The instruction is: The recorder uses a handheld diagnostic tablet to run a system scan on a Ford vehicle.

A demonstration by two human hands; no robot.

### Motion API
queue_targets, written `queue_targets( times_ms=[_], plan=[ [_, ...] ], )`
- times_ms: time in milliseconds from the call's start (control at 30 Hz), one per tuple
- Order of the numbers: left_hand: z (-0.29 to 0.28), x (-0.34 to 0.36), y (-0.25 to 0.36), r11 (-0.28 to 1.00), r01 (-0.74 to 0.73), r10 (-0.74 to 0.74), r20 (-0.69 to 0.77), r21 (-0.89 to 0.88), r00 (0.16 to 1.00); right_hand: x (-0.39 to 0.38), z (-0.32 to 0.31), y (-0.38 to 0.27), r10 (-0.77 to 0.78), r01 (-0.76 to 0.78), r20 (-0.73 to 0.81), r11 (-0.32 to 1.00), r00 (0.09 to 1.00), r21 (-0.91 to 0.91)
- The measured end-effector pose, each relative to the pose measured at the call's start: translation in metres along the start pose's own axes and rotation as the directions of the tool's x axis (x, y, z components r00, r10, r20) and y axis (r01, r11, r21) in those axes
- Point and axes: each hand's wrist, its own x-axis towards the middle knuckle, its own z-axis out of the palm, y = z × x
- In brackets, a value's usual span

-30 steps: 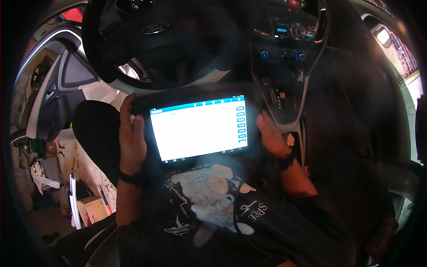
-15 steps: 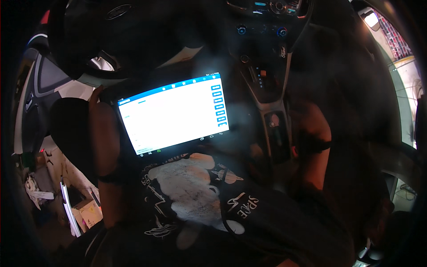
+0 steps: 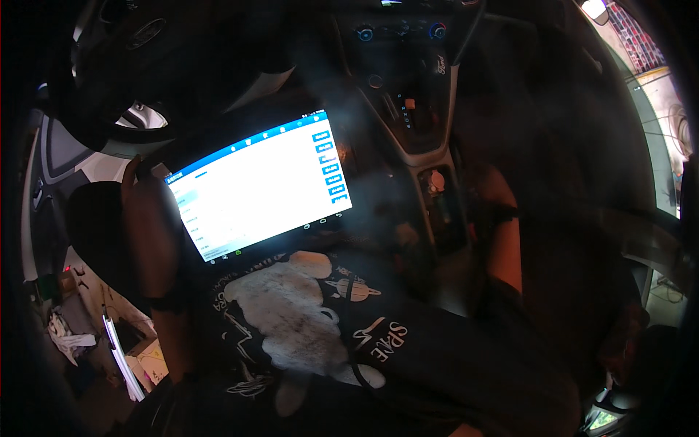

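Note:
I sit in a car's driver seat with a black tablet [image 3: 258, 189] propped over my lap, its bright white screen with blue buttons tilted up to the right. My left hand [image 3: 142, 200] grips the tablet's left edge, a dark band on the wrist. My right hand [image 3: 486, 186] is off the tablet, low beside the centre console [image 3: 437, 211], also with a dark wristband. It is dim, and its fingers are hard to make out. Nothing shows in it.
The steering wheel [image 3: 109, 109] sits just beyond the tablet at upper left. A gear shifter [image 3: 408, 105] and lit dashboard knobs [image 3: 399, 30] lie ahead. Papers and a white rag [image 3: 69, 339] lie by the open door at lower left. The dark passenger seat [image 3: 582, 182] is on the right.
My right hand has let go of the tablet's right edge and moved right to the console. The tablet now rests in my left hand alone, tilted.

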Motion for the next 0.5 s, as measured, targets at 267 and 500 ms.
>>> queue_targets(
  times_ms=[267, 500],
  plan=[
    [0.000, 0.001, 0.006, 1.000, -0.025, 0.026, 0.062, -0.015, 0.998, 0.039, 0.013, 0.072, -0.615, 0.550, 0.052, 0.661, 0.787, -0.510],
    [-0.001, 0.002, 0.003, 0.997, -0.075, 0.076, 0.056, -0.036, 0.996, 0.016, 0.011, 0.034, -0.017, 0.016, 0.068, 1.000, 0.998, 0.016]
  ],
)
